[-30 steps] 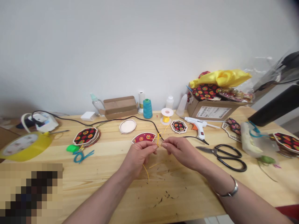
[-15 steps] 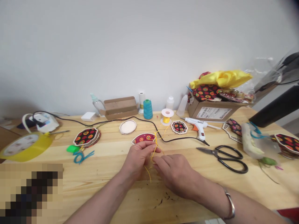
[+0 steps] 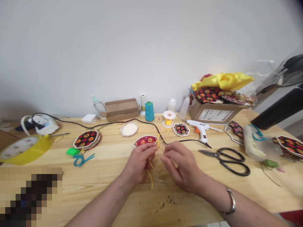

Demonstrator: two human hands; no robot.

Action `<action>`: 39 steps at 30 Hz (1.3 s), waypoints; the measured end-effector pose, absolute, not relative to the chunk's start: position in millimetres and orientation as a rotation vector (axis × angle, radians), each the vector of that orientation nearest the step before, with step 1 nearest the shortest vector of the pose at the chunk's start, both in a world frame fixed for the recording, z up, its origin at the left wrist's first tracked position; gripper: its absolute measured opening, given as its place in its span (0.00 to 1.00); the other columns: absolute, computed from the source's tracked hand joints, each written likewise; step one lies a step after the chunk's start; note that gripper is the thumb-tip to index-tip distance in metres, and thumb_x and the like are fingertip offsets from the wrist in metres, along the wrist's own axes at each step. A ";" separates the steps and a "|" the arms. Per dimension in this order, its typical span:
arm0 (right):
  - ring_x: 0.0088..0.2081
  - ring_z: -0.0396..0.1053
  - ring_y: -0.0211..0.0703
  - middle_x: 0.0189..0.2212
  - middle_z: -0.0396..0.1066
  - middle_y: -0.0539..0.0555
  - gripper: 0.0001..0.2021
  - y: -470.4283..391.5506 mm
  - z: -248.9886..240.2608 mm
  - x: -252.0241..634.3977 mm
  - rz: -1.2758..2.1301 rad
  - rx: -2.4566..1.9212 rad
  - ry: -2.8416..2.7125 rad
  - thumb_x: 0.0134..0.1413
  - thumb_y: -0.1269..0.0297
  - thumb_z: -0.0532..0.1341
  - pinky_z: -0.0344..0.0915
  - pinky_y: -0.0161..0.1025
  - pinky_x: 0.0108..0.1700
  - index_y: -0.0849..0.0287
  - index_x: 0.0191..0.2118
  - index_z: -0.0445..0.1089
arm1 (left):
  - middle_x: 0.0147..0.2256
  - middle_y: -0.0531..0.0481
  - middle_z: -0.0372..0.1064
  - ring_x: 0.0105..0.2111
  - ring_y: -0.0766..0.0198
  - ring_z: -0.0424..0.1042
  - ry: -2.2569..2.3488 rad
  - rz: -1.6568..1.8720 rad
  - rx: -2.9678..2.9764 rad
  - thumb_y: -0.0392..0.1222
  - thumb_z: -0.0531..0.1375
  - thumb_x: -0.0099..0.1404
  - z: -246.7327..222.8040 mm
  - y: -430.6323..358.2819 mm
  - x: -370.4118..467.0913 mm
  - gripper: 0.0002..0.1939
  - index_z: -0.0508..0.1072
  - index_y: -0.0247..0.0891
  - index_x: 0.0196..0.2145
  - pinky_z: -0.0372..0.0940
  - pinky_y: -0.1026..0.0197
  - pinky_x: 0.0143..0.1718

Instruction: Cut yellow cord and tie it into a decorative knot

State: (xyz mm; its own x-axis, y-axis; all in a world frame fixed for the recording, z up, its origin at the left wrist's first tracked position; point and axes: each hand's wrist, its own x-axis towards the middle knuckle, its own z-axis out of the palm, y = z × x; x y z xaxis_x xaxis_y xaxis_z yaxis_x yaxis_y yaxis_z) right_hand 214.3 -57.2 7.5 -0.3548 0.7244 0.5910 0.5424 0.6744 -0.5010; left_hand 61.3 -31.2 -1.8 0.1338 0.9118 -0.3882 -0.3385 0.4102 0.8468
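Thin yellow cord (image 3: 158,138), bunched narrow and knotted-looking beside the right tip of the maroon, white-edged, fan-shaped patterned piece (image 3: 142,140), with slightly curved loose end on its near side.

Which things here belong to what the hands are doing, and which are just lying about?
In use:
yellow cord, pinched by the left hand, right hand close by
cord spool, probably its source

Apparently just lying about:
scissors
glue gun
teal thread cone
tape roll
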 end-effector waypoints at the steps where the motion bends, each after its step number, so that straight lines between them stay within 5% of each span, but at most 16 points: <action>1: 0.34 0.64 0.41 0.31 0.67 0.56 0.08 -53.6 6.7 214.3 0.443 -1.048 -1.910 0.57 0.67 0.52 0.62 0.40 0.37 0.61 0.30 0.66 | 0.13 0.61 0.55 0.14 0.78 0.50 1.078 1.009 0.680 0.40 0.68 0.45 -1.3 -31.4 61.7 0.11 0.74 0.34 0.27 0.40 0.72 0.15; 4: 0.33 0.67 0.40 0.30 0.68 0.54 0.07 -43.8 3.1 212.8 1.060 -1.181 -1.564 0.55 0.62 0.56 0.64 0.39 0.36 0.60 0.33 0.65 | 0.12 0.61 0.53 0.14 0.78 0.48 1.107 0.966 0.731 0.41 0.67 0.46 -1.4 -32.8 62.2 0.10 0.75 0.34 0.27 0.39 0.71 0.15; 8: 0.24 0.67 0.37 0.22 0.67 0.48 0.12 -40.4 2.3 209.4 1.543 -1.126 -1.252 0.50 0.55 0.60 0.64 0.37 0.30 0.59 0.33 0.62 | 0.17 0.56 0.64 0.18 0.75 0.56 1.057 0.941 0.846 0.41 0.66 0.48 -5.0 -34.7 61.4 0.08 0.77 0.35 0.27 0.50 0.70 0.20; 15: 0.15 0.50 0.28 0.14 0.54 0.41 0.12 -39.9 4.4 210.4 1.513 -1.168 -1.214 0.47 0.57 0.61 0.47 0.29 0.18 0.59 0.26 0.59 | 0.18 0.57 0.63 0.20 0.75 0.54 1.053 0.888 0.975 0.40 0.64 0.51 -7.1 -34.8 61.1 0.07 0.77 0.36 0.28 0.50 0.69 0.23; 28: 0.17 0.50 0.30 0.15 0.55 0.43 0.09 -36.2 4.6 215.0 1.349 -1.259 -1.342 0.48 0.61 0.59 0.48 0.31 0.19 0.60 0.24 0.61 | 0.16 0.60 0.54 0.16 0.76 0.45 1.072 0.819 0.988 0.47 0.63 0.53 -1.9 -37.0 61.3 0.11 0.74 0.36 0.27 0.38 0.69 0.15; 39: 0.18 0.50 0.30 0.16 0.55 0.44 0.11 -36.1 7.6 216.1 1.445 -1.244 -1.335 0.48 0.58 0.60 0.48 0.30 0.19 0.60 0.24 0.61 | 0.15 0.58 0.58 0.17 0.74 0.50 1.104 0.836 1.010 0.44 0.64 0.51 -1.8 -36.5 60.8 0.09 0.77 0.35 0.27 0.44 0.67 0.19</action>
State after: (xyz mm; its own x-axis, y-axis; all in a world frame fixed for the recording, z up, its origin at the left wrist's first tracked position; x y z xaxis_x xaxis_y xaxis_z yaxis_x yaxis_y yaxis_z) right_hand 216.1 -36.1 7.6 -0.2051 0.9683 -0.1427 0.0655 -0.1319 -0.9891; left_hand 60.8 -36.5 -1.8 0.2542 0.9166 -0.3086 -0.0490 0.3309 0.9424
